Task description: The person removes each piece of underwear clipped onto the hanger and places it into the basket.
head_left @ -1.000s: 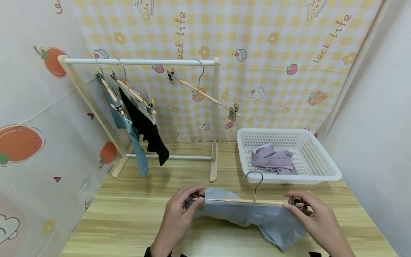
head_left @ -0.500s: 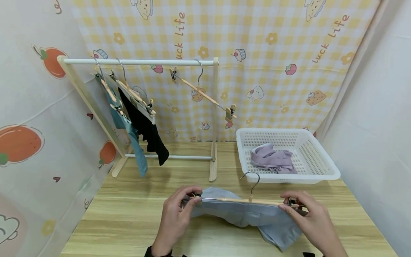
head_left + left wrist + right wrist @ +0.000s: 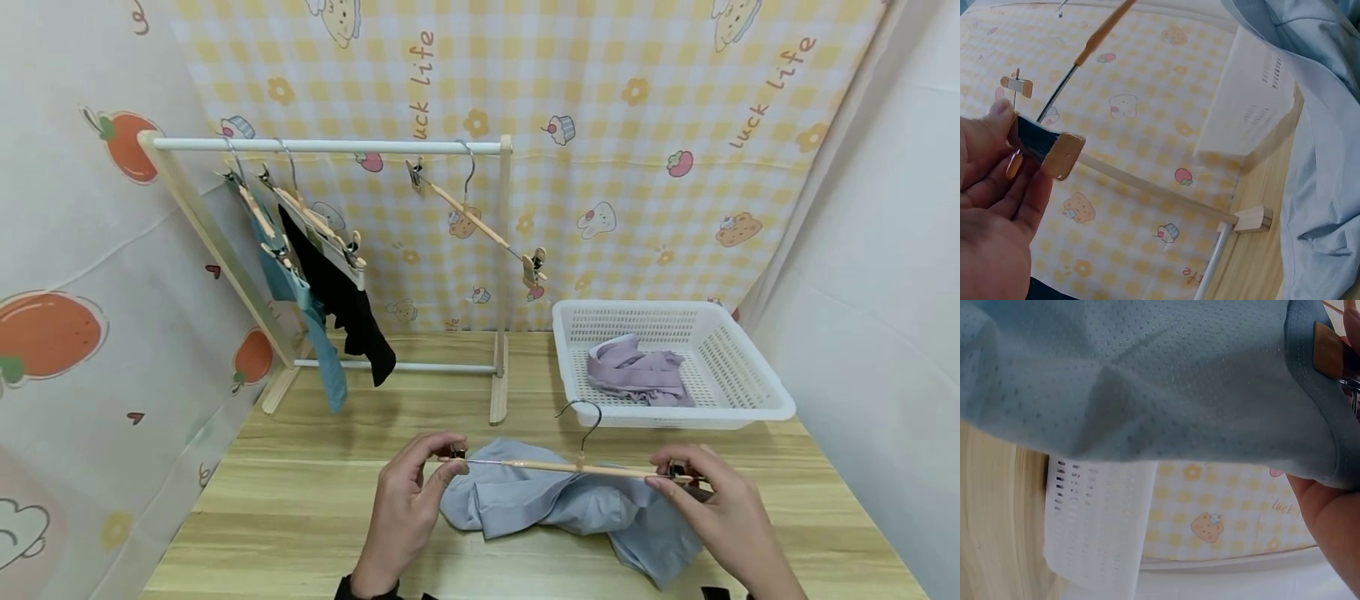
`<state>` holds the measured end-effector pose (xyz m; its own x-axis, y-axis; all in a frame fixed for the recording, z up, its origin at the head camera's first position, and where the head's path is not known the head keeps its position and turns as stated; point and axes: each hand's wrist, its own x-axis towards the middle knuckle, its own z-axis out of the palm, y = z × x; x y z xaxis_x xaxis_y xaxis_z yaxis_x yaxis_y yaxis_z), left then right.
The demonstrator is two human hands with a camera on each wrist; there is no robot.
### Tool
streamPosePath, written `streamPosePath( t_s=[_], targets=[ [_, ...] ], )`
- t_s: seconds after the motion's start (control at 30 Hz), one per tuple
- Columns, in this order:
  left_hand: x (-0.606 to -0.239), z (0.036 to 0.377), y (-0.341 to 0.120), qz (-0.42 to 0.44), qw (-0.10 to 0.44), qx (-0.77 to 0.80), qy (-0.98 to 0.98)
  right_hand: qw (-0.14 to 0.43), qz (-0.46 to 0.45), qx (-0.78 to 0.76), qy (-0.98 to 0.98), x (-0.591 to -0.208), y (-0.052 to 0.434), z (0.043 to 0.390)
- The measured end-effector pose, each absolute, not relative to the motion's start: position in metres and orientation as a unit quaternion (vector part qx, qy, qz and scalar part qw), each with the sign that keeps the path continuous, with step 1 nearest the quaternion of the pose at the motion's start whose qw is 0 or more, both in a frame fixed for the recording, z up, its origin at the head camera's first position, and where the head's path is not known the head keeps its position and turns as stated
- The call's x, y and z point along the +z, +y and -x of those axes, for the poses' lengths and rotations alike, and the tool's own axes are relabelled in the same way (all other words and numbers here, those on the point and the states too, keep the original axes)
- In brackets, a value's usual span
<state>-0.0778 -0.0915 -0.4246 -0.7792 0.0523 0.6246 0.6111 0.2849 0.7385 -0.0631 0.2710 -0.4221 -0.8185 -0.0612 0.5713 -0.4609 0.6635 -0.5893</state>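
Observation:
A wooden clip hanger [image 3: 555, 467] with a metal hook is held level just above the table, over a grey-blue garment [image 3: 570, 508]. My left hand [image 3: 444, 465] pinches the hanger's left clip [image 3: 1047, 149]; in the left wrist view nothing shows between its jaws. The cloth's left end lies slack on the wood below it. My right hand [image 3: 663, 479] grips the right clip [image 3: 1327, 349], which sits on the garment's waistband [image 3: 1300, 375]. The garment's right part hangs from that end and spreads over the table.
A white basket [image 3: 750, 400] with a lilac garment [image 3: 637, 371] stands behind the hanger at the right. At the back left is a wooden rack [image 3: 330, 145] with a teal garment [image 3: 326, 358], a black garment [image 3: 352, 308] and an empty tilted hanger [image 3: 480, 223]. Curtains close in three sides.
The hanger has risen a little and shifted left. The garment's left end, earlier up along the bar, has dropped onto the table. The empty hanger on the rack has swung.

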Motion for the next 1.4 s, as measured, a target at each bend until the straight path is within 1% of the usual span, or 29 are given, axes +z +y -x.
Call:
streamPosePath(
  t_s=[0.1,0.2,0.37,0.5,0.73,0.83,0.97,1.03,1.27,1.4],
  targets=[
    [-0.426,0.078,-0.091,0.217,0.218,-0.579,-0.755,0.259,-0.146,0.386,-0.873,-0.422,0.272,0.062],
    [-0.426,0.078,-0.090,0.197,0.193,-0.598,-0.753,0.255,-0.149,0.390,-0.872,-0.423,0.272,0.062],
    [-0.424,0.076,-0.089,0.160,0.179,-0.592,-0.769,0.257,-0.162,0.397,-0.866,-0.422,0.271,0.063],
    [-0.423,0.076,-0.087,0.160,0.201,-0.551,-0.794,0.265,-0.172,0.401,-0.860,-0.421,0.269,0.063],
    [-0.417,0.075,-0.079,0.193,0.270,-0.419,-0.845,0.281,-0.199,0.407,-0.846,-0.424,0.262,0.068],
    [-0.413,0.074,-0.073,0.211,0.301,-0.362,-0.857,0.284,-0.217,0.412,-0.838,-0.427,0.258,0.069],
    [-0.408,0.072,-0.064,0.245,0.331,-0.326,-0.851,0.289,-0.236,0.407,-0.834,-0.429,0.252,0.071],
    [-0.407,0.071,-0.060,0.258,0.330,-0.325,-0.848,0.292,-0.244,0.404,-0.832,-0.430,0.247,0.072],
    [-0.411,0.070,-0.049,0.279,0.317,-0.315,-0.850,0.273,-0.252,0.397,-0.839,-0.425,0.233,0.072],
    [-0.413,0.069,-0.045,0.283,0.312,-0.306,-0.854,0.277,-0.254,0.404,-0.834,-0.422,0.226,0.071]
  ],
)
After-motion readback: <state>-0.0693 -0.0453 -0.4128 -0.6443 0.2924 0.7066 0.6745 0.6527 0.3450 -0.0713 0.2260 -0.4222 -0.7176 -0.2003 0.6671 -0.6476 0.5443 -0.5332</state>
